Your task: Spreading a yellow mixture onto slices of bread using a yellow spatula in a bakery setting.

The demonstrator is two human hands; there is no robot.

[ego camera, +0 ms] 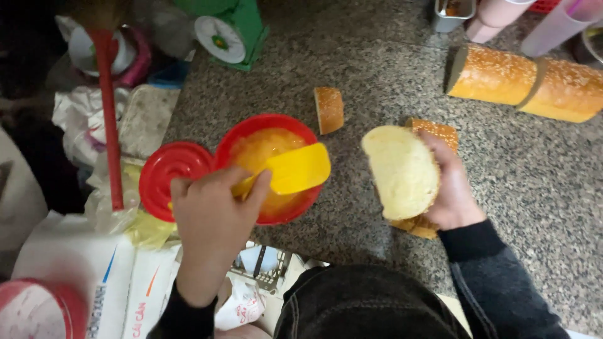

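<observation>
Speckled granite counter (377,75), sesame loaves (524,81), green scale (229,31)

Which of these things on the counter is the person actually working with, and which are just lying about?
In use:
left hand holding the yellow spreader
red tub of orange spread
red lid beside the tub
right hand holding the cut bread

Lying about:
bread end piece
two long loaves
green scale
red-handled broom
pink cups

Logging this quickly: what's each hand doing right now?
Left hand: closed on the yellow spatula over the red bowl.
Right hand: holding the opened bread roll.
</observation>
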